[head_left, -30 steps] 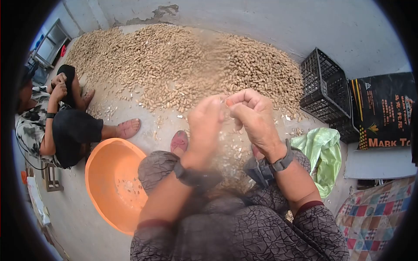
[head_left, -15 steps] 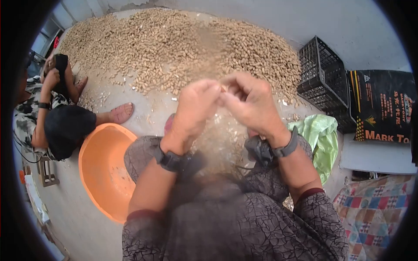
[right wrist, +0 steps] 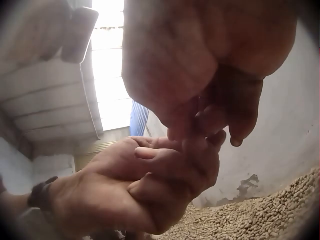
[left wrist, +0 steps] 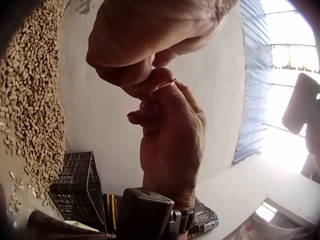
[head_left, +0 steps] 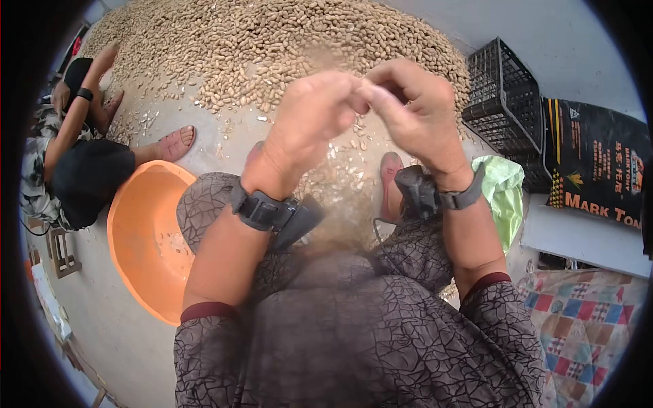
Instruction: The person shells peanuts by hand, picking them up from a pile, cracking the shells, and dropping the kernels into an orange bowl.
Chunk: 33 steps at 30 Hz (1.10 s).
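My left hand and right hand meet at their fingertips in front of the peanut pile. Both have curled fingers and pinch a small peanut between them, mostly covered by the fingers. In the left wrist view the right hand rises from below, its fingertips against the left fingers. The right wrist view has the left hand palm up, its fingers touching the right fingertips from beneath. Broken shells lie on the floor between my feet.
An orange basin with a few bits inside stands by my left knee. Beyond it another person sits. At the right are a black crate, a light green bag, a black printed sack and a patchwork cloth.
Both hands have risen in the head view and stay together at the fingertips. The view has tilted downward. The seated person's hand has reached out toward the pile.
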{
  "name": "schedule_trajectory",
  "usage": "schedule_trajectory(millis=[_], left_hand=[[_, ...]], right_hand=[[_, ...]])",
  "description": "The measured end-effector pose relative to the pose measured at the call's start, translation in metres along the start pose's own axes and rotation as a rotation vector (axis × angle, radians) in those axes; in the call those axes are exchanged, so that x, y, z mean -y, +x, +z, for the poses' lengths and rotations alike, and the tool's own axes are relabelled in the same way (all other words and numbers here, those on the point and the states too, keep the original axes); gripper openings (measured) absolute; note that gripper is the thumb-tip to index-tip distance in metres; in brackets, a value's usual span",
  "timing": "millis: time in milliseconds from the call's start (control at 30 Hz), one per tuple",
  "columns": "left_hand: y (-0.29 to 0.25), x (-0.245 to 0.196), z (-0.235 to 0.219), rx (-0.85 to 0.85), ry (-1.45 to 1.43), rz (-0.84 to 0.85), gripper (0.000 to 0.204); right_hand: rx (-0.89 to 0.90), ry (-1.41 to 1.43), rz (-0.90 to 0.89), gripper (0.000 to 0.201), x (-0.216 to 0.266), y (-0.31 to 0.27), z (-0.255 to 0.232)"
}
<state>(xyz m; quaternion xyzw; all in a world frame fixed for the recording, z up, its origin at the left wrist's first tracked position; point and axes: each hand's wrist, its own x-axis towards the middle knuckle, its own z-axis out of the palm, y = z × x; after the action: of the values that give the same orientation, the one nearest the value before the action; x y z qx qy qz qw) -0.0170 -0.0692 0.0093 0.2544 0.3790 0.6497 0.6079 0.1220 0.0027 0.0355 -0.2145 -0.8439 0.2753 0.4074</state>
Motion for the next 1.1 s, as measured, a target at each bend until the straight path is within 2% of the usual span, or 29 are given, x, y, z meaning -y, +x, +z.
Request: schedule_trajectory(millis=[33, 67, 100, 167, 200, 267, 300, 367, 400, 467, 567, 633, 667, 767, 933, 1000, 1033, 1100], left_hand=[[0.000, -0.002, 0.000, -0.063, 0.056, 0.005, 0.023], [-0.001, -0.007, -0.004, -0.115, 0.052, -0.014, 0.024], [-0.002, -0.011, -0.008, -0.116, 0.049, -0.018, 0.024], [-0.002, -0.018, -0.016, -0.093, -0.056, 0.027, 0.022], [-0.002, -0.022, -0.022, -0.035, -0.069, 0.049, 0.021], [-0.004, -0.029, -0.031, -0.018, -0.136, 0.024, 0.021], [-0.007, -0.034, -0.030, -0.007, -0.198, 0.008, 0.022], [-0.015, -0.046, -0.025, -0.064, -0.197, -0.015, 0.021], [-0.017, -0.050, -0.029, -0.066, -0.210, -0.011, 0.021], [-0.021, -0.056, -0.031, -0.070, -0.223, -0.015, 0.020], [-0.025, -0.063, -0.026, -0.159, -0.312, -0.001, 0.023], [-0.025, -0.069, -0.018, -0.352, -0.196, -0.020, 0.016], [-0.024, -0.070, -0.018, -0.356, -0.196, -0.025, 0.016], [-0.021, -0.072, -0.023, -0.353, -0.243, -0.015, 0.020], [-0.005, -0.068, -0.026, -0.522, -0.202, 0.034, 0.012], [0.000, -0.068, -0.027, -0.532, -0.157, 0.029, 0.012], [0.000, -0.066, -0.028, -0.539, -0.119, 0.024, 0.012], [0.000, -0.065, -0.038, -0.588, -0.168, 0.044, 0.010]], right_hand=[[0.004, 0.024, 0.064, 0.004, 0.002, 0.002, -0.005], [0.002, 0.166, 0.196, 0.006, 0.002, 0.003, -0.012], [-0.011, 0.203, 0.280, 0.008, 0.003, 0.005, -0.017], [0.183, 0.258, 0.391, 0.011, 0.002, 0.003, -0.025], [0.182, 0.257, 0.397, 0.011, -0.006, 0.003, -0.028], [0.797, -0.015, 0.402, 0.013, -0.030, 0.001, -0.032], [0.797, -0.020, 0.406, 0.013, -0.044, 0.000, -0.031], [0.371, 0.168, 0.775, 0.016, -0.080, -0.007, -0.026], [0.368, 0.164, 0.780, 0.016, -0.104, -0.011, -0.028], [0.251, 0.243, 0.978, 0.019, -0.158, -0.028, -0.030], [0.176, 0.195, 1.086, 0.022, -0.234, -0.061, -0.009], [0.174, 0.179, 1.162, 0.017, -0.272, -0.081, 0.009], [0.169, 0.163, 1.233, 0.013, -0.290, -0.091, 0.017], [0.128, 0.039, 1.257, 0.014, -0.350, -0.120, 0.046], [0.122, -0.129, 1.224, 0.021, -0.430, -0.152, 0.085], [0.048, -0.335, 1.029, 0.028, -0.472, -0.174, 0.104], [0.052, -0.333, 1.036, 0.028, -0.460, -0.162, 0.107], [0.013, -0.510, 1.022, 0.032, -0.431, -0.138, 0.114]])
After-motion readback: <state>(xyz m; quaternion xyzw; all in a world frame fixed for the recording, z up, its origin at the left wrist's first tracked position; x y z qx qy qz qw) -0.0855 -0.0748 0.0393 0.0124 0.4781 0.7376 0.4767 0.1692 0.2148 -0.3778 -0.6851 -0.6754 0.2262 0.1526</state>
